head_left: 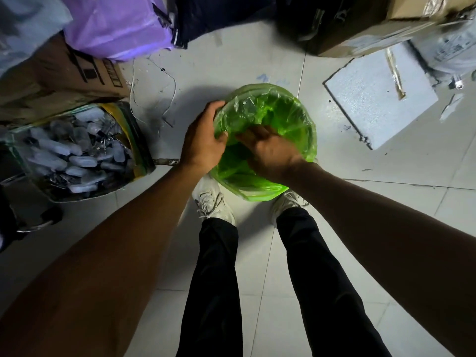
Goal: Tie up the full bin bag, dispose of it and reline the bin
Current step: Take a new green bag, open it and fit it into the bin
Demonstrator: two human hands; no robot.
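Left hand (202, 140) is clamped over the bin's near-left rim, pinning the green liner (270, 109) so it won't slip. Just right of it, the right hand (268, 150) presses flat and open inside, probably pushing the bag down. Bin sits just past the shoes (213, 202).

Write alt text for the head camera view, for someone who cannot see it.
Seen from above, a person's left hand grips the rim of a round bin lined with a bright green plastic bag, while the right hand presses down inside it. The bin stands on a pale tiled floor among cardboard boxes and a purple plastic bag.
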